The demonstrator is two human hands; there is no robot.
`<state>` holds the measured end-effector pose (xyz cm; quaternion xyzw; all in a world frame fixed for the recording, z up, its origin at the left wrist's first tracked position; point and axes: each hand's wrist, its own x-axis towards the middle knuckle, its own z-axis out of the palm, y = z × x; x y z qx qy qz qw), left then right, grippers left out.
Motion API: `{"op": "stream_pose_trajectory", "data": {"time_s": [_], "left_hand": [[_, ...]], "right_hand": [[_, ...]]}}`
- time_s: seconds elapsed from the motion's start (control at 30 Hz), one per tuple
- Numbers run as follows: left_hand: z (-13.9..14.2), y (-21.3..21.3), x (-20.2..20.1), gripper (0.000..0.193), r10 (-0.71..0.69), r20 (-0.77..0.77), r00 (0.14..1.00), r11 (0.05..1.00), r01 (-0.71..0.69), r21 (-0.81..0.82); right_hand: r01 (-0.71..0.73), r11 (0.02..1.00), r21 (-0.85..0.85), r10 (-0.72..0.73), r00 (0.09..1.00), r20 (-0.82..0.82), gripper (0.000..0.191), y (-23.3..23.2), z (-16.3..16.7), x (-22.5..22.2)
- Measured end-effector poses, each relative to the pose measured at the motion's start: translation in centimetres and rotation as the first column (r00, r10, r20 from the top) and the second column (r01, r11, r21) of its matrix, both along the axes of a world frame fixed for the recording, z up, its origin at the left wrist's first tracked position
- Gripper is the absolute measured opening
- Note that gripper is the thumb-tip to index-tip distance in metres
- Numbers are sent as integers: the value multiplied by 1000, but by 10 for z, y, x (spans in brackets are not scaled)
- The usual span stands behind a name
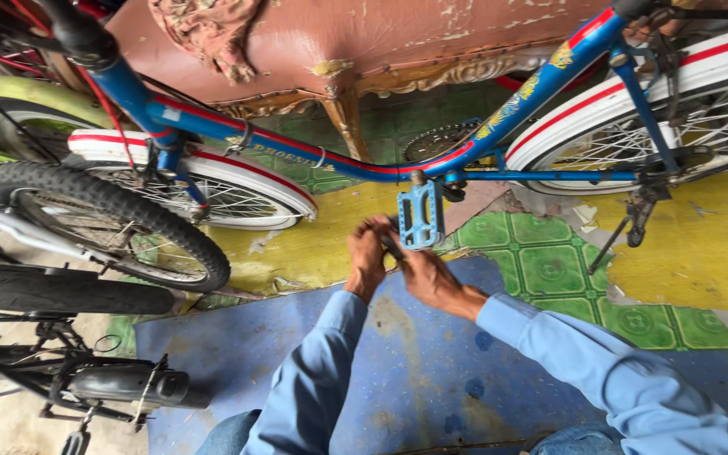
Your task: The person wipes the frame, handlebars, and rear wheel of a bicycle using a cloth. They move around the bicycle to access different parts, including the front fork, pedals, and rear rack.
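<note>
A blue bicycle (313, 156) with red trim and white mudguards stands across the view. Its blue plastic pedal (420, 215) hangs at the crank near the middle. My left hand (368, 257) is closed just left of the pedal, fingers curled at its lower edge on something small and dark. My right hand (431, 276) sits right below the pedal, fingers meeting the left hand's at the same spot. What the fingers pinch is mostly hidden. Both arms wear light blue sleeves.
A second bicycle's knobbly black tyre (103, 219) and a dark frame (86, 379) crowd the left side. A worn pink sofa with a carved wooden leg (347, 118) stands behind. The kickstand (625, 232) rests on patchy yellow, green and blue flooring (431, 379).
</note>
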<state>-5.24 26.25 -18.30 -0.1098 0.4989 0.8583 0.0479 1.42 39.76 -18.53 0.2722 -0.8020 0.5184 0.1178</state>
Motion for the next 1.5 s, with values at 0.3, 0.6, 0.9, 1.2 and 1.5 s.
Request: {"op": "stream_pose_trajectory", "data": {"time_s": [0.3, 0.6, 0.9, 1.2, 1.5], "left_hand": [[149, -67, -24, 9, -187, -770, 610, 475, -630, -614], [151, -76, -58, 35, -864, -309, 398, -259, -877, -405], [147, -12, -65, 32, -201, -413, 888, 906, 7, -424], [196, 60, -35, 44, -552, -544, 632, 830, 359, -427], [196, 63, -25, 51, -585, -395, 709, 660, 133, -739]], "right_hand": [[-51, 996, 77, 59, 994, -94, 77, -68, 88, 33], [12, 1000, 17, -9, 986, -164, 54, -71, 107, 13], [372, 926, -63, -371, 871, -323, 56, 6, 138, -64], [656, 738, 158, -574, 734, -363, 11, 107, 206, -85], [687, -285, 668, 138, 719, -681, 48, 158, 237, -76]]}}
